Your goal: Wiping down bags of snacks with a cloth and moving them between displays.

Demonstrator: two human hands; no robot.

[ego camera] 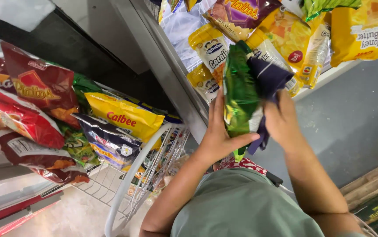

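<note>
The left hand (218,131) is wrapped around a green snack bag (239,94), its fingers behind the bag and its thumb pressed across the lower front, so the bag stands nearly upright in the grasp. The right hand (282,118) is closed on a dark blue cloth (268,78), which it holds against the right side and upper part of the bag; a loose end of the cloth hangs down below the hand, just beside the left thumb. Right above and behind the gripped bag, a white shelf (329,75) carries yellow snack bags (285,37) and a purple bag (241,15), the nearest yellow ones almost touching the green bag's top. To the left of the left forearm, well apart from the grip, a white wire rack (145,166) holds red snack bags (35,87), a yellow bag (125,116) and a dark blue bag (110,138) piled together. Below the hands the person's grey-green shirt (241,206) fills the lower edge of the view.
</note>
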